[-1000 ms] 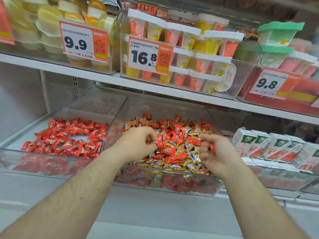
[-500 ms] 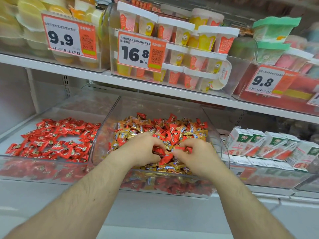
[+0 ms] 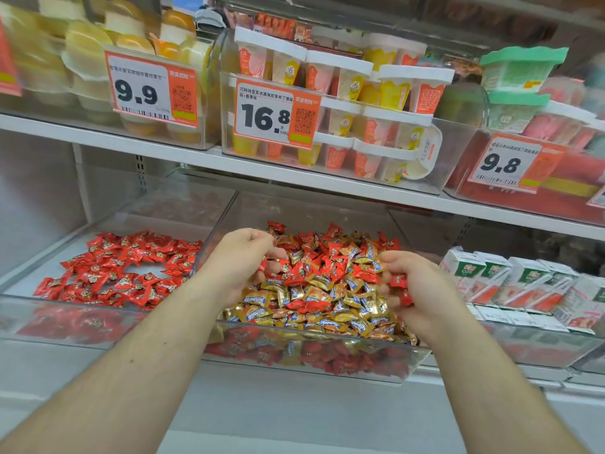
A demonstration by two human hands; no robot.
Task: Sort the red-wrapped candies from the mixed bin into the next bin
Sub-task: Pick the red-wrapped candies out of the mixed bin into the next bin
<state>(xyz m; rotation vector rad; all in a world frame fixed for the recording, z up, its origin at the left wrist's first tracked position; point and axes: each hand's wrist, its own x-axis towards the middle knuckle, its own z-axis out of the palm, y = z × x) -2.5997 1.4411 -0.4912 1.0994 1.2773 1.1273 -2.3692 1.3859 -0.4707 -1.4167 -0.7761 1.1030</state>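
A clear mixed bin (image 3: 314, 355) in the middle holds a heap of red-wrapped candies (image 3: 330, 267) among gold-wrapped candies (image 3: 294, 306). To its left a second clear bin (image 3: 65, 326) holds only red candies (image 3: 124, 267). My left hand (image 3: 239, 260) hovers over the left side of the mixed heap, fingers curled, with a red candy showing at its fingertips. My right hand (image 3: 415, 283) is at the heap's right side, fingers curled around a few red candies.
White juice cartons (image 3: 510, 283) lie in a bin to the right. The shelf above (image 3: 294, 178) carries clear bins of pudding cups with price tags 9.9 (image 3: 150, 90), 16.8 (image 3: 275, 116) and 9.8 (image 3: 507, 165). A bare white ledge runs below the bins.
My hands, close together over the middle of the heap half a second ago, have moved apart; the left has lifted toward the back left, the right has drawn to the right with red candies.
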